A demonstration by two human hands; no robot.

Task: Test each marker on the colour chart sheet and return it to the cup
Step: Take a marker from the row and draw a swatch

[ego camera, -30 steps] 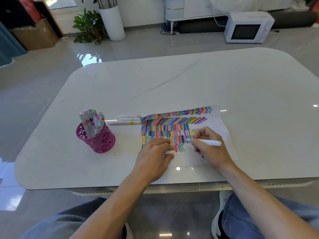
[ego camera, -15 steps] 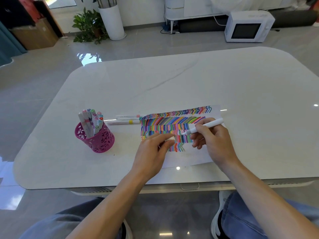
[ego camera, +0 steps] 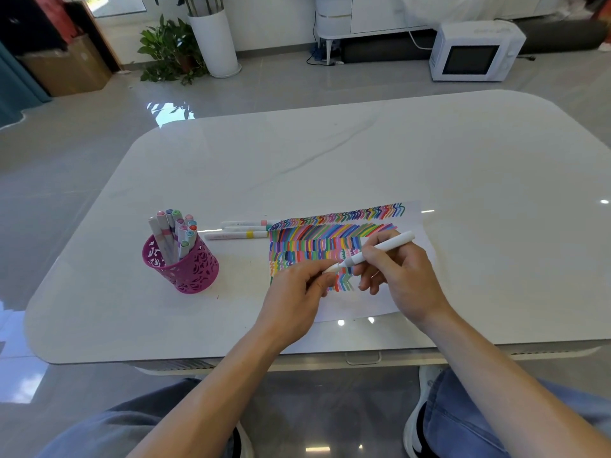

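The marker (ego camera: 401,239) is at centre right of the frame, over the colour chart sheet (ego camera: 307,241). It has a plain white barrel slanting up to the right, with the tip pointing down-left. The right hand (ego camera: 400,276) grips it, fingers curled round the barrel. The left hand (ego camera: 294,302) pinches a small white cap (ego camera: 330,268) right at the marker's tip; I cannot tell whether the cap is seated on it.

The sheet is white paper lying flat near the table's front edge. It is packed with rows of short multicoloured strokes and chevrons, and its lower part is bare. Just beside its upper left corner, three loose markers (ego camera: 241,230) lie side by side. Further left a magenta cup (ego camera: 190,269) with a cut-out pattern stands upright, holding a bunch of markers (ego camera: 175,231) with their caps up.

The table (ego camera: 363,153) has a glossy white top with rounded corners, a faint grey vein and small light reflections. Around it is a shiny grey tiled floor (ego camera: 66,143). A white microwave (ego camera: 476,51) sits on the floor at upper right. A white cabinet (ego camera: 363,14) is at top centre. At upper left are a leafy plant (ego camera: 168,51), a tall white planter (ego camera: 215,41) and a cardboard box (ego camera: 69,67). The person's jeans (ego camera: 463,424) fill the bottom edge.
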